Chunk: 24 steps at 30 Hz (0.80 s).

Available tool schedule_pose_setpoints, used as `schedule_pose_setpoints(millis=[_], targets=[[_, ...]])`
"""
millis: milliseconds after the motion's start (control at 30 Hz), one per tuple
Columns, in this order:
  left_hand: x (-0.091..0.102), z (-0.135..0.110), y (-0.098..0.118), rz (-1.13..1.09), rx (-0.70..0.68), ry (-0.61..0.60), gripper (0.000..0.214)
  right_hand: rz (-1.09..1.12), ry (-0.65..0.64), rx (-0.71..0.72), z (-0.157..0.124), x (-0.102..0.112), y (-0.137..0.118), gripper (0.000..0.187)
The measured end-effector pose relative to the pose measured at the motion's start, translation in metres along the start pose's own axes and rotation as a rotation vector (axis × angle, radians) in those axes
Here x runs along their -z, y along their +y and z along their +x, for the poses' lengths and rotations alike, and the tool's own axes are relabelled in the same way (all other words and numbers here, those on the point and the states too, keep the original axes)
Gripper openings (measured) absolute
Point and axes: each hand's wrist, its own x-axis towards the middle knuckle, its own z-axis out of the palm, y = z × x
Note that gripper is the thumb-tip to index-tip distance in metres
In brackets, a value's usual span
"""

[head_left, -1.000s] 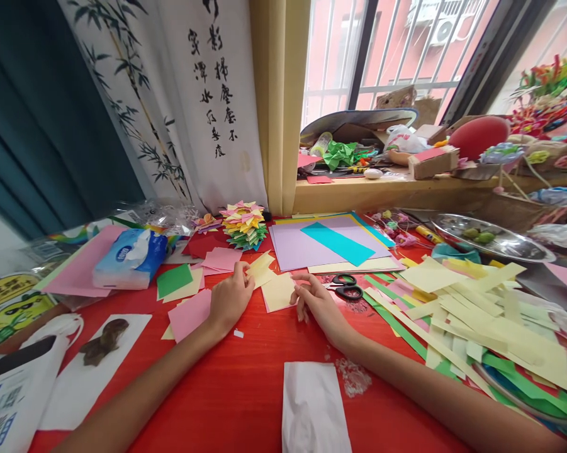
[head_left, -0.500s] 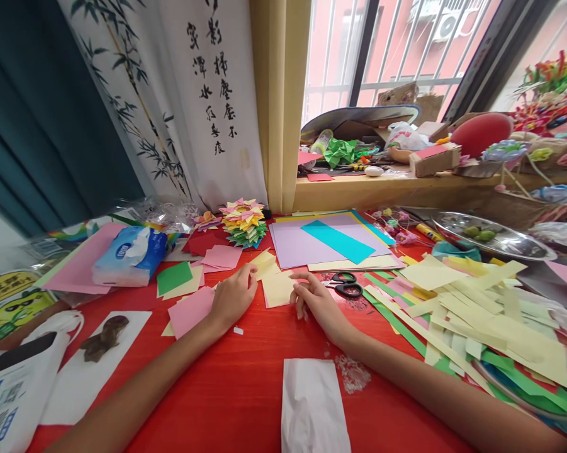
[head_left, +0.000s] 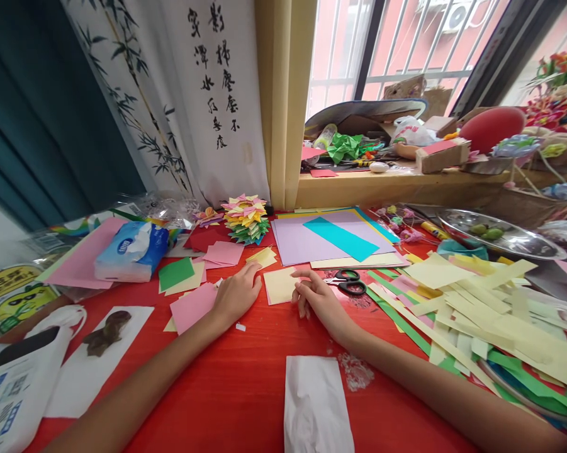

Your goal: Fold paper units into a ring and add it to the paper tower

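My left hand [head_left: 236, 290] rests palm down on the red table, its fingertips at the near edge of small yellow paper pieces [head_left: 263, 257]. Its fingers are stretched forward and partly hidden behind the hand. To the right, my right hand [head_left: 317, 301] is open, fingers loosely bent, with fingertips at the right edge of a pale yellow paper square [head_left: 278, 287]. A pink sheet edge shows under that square. Black-handled scissors [head_left: 350, 284] lie just beyond my right hand. Pink paper squares [head_left: 191, 309] lie under and beside my left wrist.
Behind are a folded-paper ring [head_left: 246, 219] and a purple sheet [head_left: 290, 242] with a blue strip [head_left: 340, 238]. Left stands a tissue pack [head_left: 127, 251]. Cut paper strips [head_left: 495, 314] and a metal plate [head_left: 523, 242] fill the right. A white paper packet [head_left: 315, 402] lies in front.
The small yellow pieces by my left fingertips have shifted slightly away from the pale yellow square, leaving a gap. My right hand stays at the square's edge. The view has moved slightly.
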Motion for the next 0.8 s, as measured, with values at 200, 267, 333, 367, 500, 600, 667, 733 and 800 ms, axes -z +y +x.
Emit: schedule_pose_setpoints(millis=[200, 267, 333, 367, 500, 600, 667, 733, 800], targets=[[0.009, -0.003, 0.005, -0.113, -0.228, 0.108, 0.022, 0.028, 0.059, 0.025, -0.001, 0.0, -0.002, 0.019], [0.011, -0.004, 0.008, -0.152, -0.428, 0.055, 0.022, 0.048, 0.151, 0.055, -0.001, 0.001, -0.004, 0.016], [0.012, -0.005, 0.009, -0.177, -0.543, -0.017, 0.034, 0.076, 0.242, 0.08, 0.0, 0.003, -0.004, 0.014], [0.011, -0.005, 0.009, -0.185, -0.553, -0.051, 0.041, 0.094, 0.272, 0.084, 0.0, 0.004, -0.004, 0.013], [0.009, -0.004, 0.009, -0.225, -0.473, -0.143, 0.048, 0.163, 0.314, 0.061, 0.002, 0.008, -0.001, 0.013], [0.008, -0.004, 0.008, -0.238, -0.452, -0.158, 0.041, 0.173, 0.298, 0.06, 0.003, 0.009, 0.001, 0.012], [0.008, -0.004, 0.007, -0.24, -0.451, -0.152, 0.039, 0.17, 0.286, 0.064, 0.003, 0.008, 0.001, 0.011], [0.007, -0.004, 0.007, -0.239, -0.449, -0.145, 0.036, 0.167, 0.282, 0.069, 0.003, 0.007, 0.001, 0.01], [0.007, -0.004, 0.006, -0.234, -0.456, -0.137, 0.034, 0.163, 0.279, 0.069, 0.003, 0.007, 0.001, 0.01]])
